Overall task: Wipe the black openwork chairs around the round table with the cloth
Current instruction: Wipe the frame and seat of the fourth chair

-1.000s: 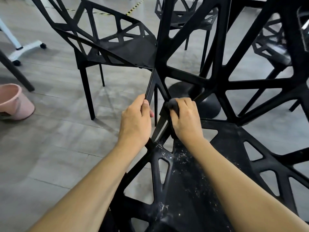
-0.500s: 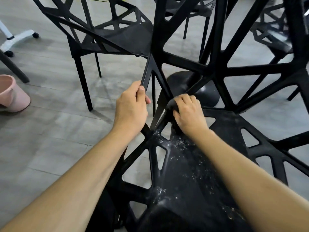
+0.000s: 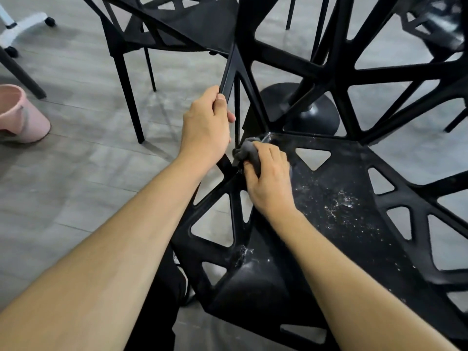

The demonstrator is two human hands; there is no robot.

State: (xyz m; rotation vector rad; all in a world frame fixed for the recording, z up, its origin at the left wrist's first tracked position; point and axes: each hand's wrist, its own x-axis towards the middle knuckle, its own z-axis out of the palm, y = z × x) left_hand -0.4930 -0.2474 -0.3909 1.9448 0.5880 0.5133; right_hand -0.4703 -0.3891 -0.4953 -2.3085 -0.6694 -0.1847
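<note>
Pink plastic shows first: a bucket (image 3: pixel 21 115) sits on the grey floor well to the left of the near chair (image 3: pixel 329 211), the one being wiped. Between bucket and near chair, further back, stands a second black chair (image 3: pixel 182 26), apart from it.

At the near chair's left edge, the left hand (image 3: pixel 206 127) is wrapped around a slanting strut of the armrest frame, fingers curled behind it, thumb in front, steadying the chair. Just right of that, the right hand (image 3: pixel 268 178) clutches a bunched grey cloth (image 3: pixel 249 150) and presses it into the back-left corner of the seat, where strut and seat join. Right of the hand, the seat carries white speckled residue, and another patch lies near its front edge. Behind the near chair sits the round table's black base (image 3: pixel 311 110); a third chair (image 3: pixel 435 24) is at far right.

The risks, as I judge them: a balled cloth may skip the narrow triangular openings, or push the speckles through them onto the floor instead of lifting them. Hard rubbing could shift the light chair if the left grip loosens.
</note>
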